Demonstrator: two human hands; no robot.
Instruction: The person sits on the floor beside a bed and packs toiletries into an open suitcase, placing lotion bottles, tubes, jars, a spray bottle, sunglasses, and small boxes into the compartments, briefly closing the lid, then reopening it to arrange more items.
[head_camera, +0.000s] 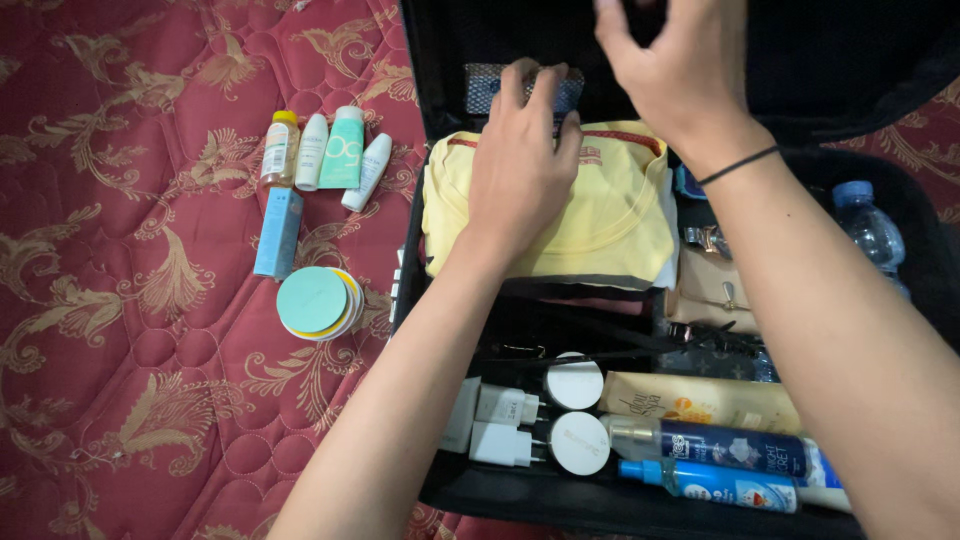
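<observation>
Patterned pouch (524, 88): far end of the black suitcase (440, 130), just beyond the folded yellow shirt (610, 220).
My left hand (520, 165): fingers curled onto the pouch, palm on the shirt.
My right hand (675, 70): raised above, fingers loosely apart, holding nothing.

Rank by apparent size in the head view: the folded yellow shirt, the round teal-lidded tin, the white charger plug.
1. Folded yellow shirt, clearly largest.
2. Round teal-lidded tin on the red quilt.
3. White charger plug, smallest, though it lies nearer the camera.
</observation>
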